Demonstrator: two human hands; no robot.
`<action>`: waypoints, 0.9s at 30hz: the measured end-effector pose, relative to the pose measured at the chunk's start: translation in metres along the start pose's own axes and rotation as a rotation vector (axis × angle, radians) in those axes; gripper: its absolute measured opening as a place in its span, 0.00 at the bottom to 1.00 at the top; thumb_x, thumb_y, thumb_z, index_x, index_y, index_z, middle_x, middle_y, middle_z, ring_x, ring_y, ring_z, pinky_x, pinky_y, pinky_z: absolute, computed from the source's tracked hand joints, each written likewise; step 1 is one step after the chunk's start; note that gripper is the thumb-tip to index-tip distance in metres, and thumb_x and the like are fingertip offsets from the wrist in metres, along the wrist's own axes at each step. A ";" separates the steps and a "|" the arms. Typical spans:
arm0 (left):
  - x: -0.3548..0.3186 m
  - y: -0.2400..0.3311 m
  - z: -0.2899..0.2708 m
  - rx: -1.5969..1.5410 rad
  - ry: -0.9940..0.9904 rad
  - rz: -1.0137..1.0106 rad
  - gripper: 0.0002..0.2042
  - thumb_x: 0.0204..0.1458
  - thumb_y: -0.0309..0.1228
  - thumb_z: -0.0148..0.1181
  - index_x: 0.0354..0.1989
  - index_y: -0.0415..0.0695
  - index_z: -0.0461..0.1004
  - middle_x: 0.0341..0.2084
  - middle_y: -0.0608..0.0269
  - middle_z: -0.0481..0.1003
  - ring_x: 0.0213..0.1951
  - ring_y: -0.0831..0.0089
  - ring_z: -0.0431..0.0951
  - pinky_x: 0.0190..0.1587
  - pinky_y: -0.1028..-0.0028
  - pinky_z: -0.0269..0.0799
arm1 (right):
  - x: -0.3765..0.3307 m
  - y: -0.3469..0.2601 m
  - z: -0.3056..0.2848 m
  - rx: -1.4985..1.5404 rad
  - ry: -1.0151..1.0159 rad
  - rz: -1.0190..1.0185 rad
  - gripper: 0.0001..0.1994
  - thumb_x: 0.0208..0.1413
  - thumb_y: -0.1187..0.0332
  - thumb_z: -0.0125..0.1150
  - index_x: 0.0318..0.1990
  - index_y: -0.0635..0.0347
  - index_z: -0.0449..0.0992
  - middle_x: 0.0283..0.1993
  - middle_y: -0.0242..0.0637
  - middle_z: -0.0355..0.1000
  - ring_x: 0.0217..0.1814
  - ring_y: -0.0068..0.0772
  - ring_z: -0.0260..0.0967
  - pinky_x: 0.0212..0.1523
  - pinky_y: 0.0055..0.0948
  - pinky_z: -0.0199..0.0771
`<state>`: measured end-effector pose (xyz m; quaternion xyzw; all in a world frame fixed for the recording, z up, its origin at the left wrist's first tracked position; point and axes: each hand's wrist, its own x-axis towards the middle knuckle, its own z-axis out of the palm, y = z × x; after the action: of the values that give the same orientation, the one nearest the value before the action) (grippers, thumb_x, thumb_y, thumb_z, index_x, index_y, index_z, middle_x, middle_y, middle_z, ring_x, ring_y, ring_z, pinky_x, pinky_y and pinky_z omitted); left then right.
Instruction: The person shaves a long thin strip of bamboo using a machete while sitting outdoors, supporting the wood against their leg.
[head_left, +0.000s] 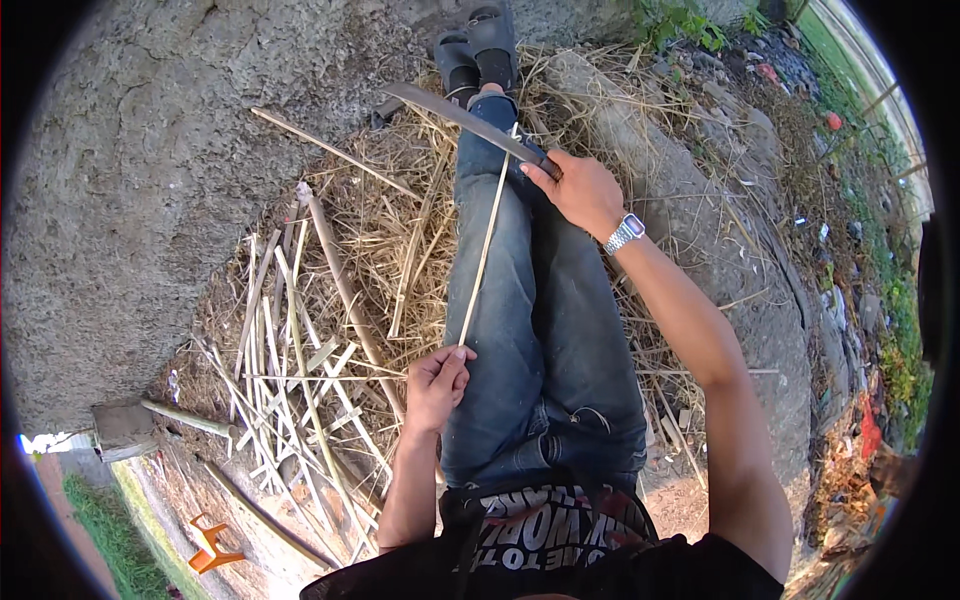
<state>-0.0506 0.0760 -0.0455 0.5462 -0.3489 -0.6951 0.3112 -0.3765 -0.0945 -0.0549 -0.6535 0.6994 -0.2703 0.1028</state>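
Head view: left hand (437, 388) pinches the near end of a pale strip (489, 240); right hand (580, 193) grips a long knife (470, 120), crossing that strip ahead of the left hand; knife slippage could cut the jeans (508, 320) beneath

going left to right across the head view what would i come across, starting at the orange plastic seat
Orange plastic seat → thick brown stick → left hand → thin pale strip → right hand → silver wristwatch → red scrap.
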 end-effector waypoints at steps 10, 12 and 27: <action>-0.016 -0.026 -0.023 -0.063 -0.100 -0.072 0.12 0.72 0.32 0.56 0.43 0.34 0.78 0.18 0.74 0.65 0.15 0.88 0.57 0.17 0.81 0.50 | 0.063 0.055 0.010 -0.067 0.063 0.211 0.34 0.66 0.33 0.53 0.40 0.62 0.81 0.30 0.54 0.80 0.38 0.61 0.80 0.40 0.54 0.80; -0.028 -0.040 -0.030 -0.082 -0.069 -0.103 0.12 0.72 0.31 0.55 0.43 0.34 0.78 0.18 0.73 0.65 0.16 0.87 0.58 0.18 0.80 0.51 | 0.064 0.078 0.004 -0.009 0.068 0.264 0.33 0.66 0.35 0.56 0.38 0.63 0.80 0.28 0.51 0.79 0.32 0.55 0.79 0.35 0.50 0.80; 0.017 0.000 0.086 -0.367 -0.282 0.196 0.12 0.77 0.37 0.46 0.48 0.44 0.72 0.21 0.71 0.65 0.18 0.85 0.55 0.20 0.79 0.52 | -0.085 -0.100 -0.059 1.251 -0.198 0.295 0.15 0.56 0.73 0.78 0.42 0.62 0.72 0.43 0.40 0.85 0.17 0.14 0.67 0.18 0.20 0.68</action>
<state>-0.1382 0.0750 -0.0413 0.3416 -0.3082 -0.7827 0.4191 -0.3097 0.0021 0.0282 -0.3892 0.4794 -0.5483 0.5640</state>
